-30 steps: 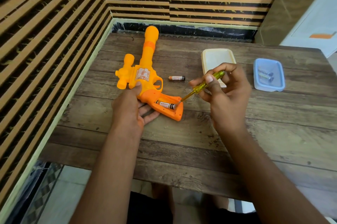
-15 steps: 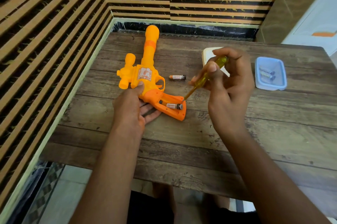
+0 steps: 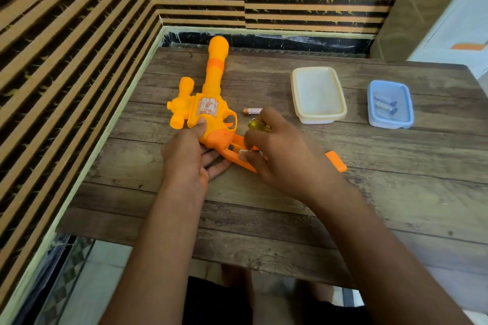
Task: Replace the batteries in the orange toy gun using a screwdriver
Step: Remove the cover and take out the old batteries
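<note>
The orange toy gun [image 3: 211, 102] lies flat on the wooden table [image 3: 396, 192], barrel pointing away from me. My left hand [image 3: 184, 161] holds it, thumb on the body and fingers under the grip. My right hand [image 3: 280, 158] hovers over the grip's open battery compartment with the yellow-handled screwdriver [image 3: 260, 125] tucked in its curled fingers. Its thumb and forefinger touch a battery [image 3: 244, 152] in the compartment, which the hand mostly hides. A loose battery [image 3: 252, 111] lies just right of the trigger guard. An orange cover piece [image 3: 336, 161] sits on the table right of my hand.
A cream plastic container [image 3: 318, 94] stands behind my right hand. Further right, a blue container [image 3: 390, 104] holds a few batteries. Striped walls close off the table's left and far sides. The table's near edge is by my lap.
My right hand dropped from a raised pose onto the grip, and the screwdriver, whose tip was at the battery, is now tucked in the hand. The left hand stays put.
</note>
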